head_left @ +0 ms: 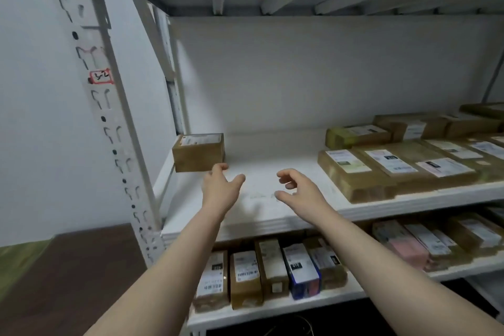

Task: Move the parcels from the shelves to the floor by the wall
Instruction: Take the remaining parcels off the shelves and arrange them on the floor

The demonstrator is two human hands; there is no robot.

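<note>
Over the bare left half of the middle shelf (272,161), both arms reach forward with nothing in either hand. The left hand (222,185) stretches its fingers toward the small brown box (199,151). Its fingertips sit at the box's lower front corner, though whether they touch it I cannot tell. The right hand (297,188) hovers just beside the left, fingers loosely curled and spread, thumb apart, gripping nothing. I judge the pair is set to close on the box from both sides, since it is the parcel nearest the hands.

That box stands alone in the shelf's left rear corner, close against the frame, with a white label on top. On the right of the same shelf lie the flat parcels (381,169), labels up and packed edge to edge in rows from front to back, probably so the labels can be read. The lower shelf (272,305) holds upright parcels (272,267) standing on edge side by side like books, with pink ones further right.

A white post (120,150) carries a tag marked 3-2. Left of it, the dark floor (81,267) runs along the wall (41,90); no parcels show there.
</note>
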